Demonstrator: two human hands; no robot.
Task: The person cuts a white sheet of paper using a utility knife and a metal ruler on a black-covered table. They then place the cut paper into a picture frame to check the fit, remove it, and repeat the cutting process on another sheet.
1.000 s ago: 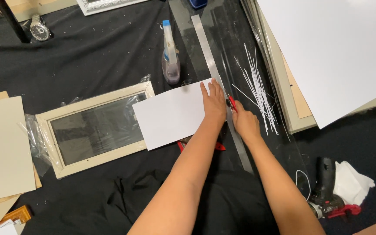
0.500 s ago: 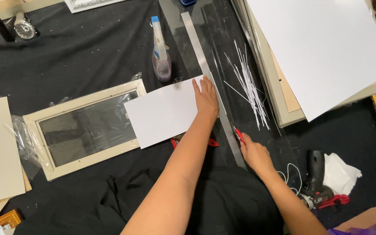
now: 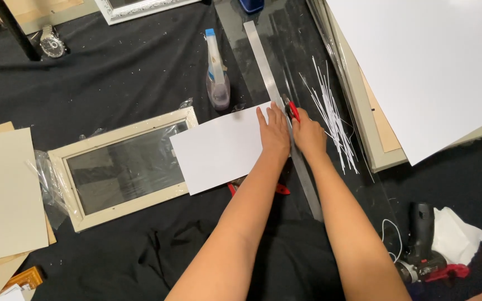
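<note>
My left hand (image 3: 275, 131) lies flat on the right edge of a white sheet (image 3: 218, 149), pressing it and a long metal ruler (image 3: 283, 106) against the black cloth. My right hand (image 3: 309, 132) is closed around a red-handled cutter (image 3: 292, 108), whose tip sits against the ruler near the top corner of the sheet. Thin white offcut strips (image 3: 333, 120) are scattered just right of that hand. A red tool (image 3: 282, 189) pokes out from beneath the sheet, under my left forearm.
A cream picture frame with glass (image 3: 124, 167) lies left of the sheet. A spray bottle (image 3: 217, 72) lies above it. Large white boards (image 3: 430, 72) are stacked at the right, beige cards (image 3: 6, 195) at the left. A wristwatch (image 3: 51, 44) and a black power tool (image 3: 422, 234) lie nearby.
My right hand moved from the lower part of the ruler back up to its top near the sheet's corner. The left hand stayed pressed on the sheet.
</note>
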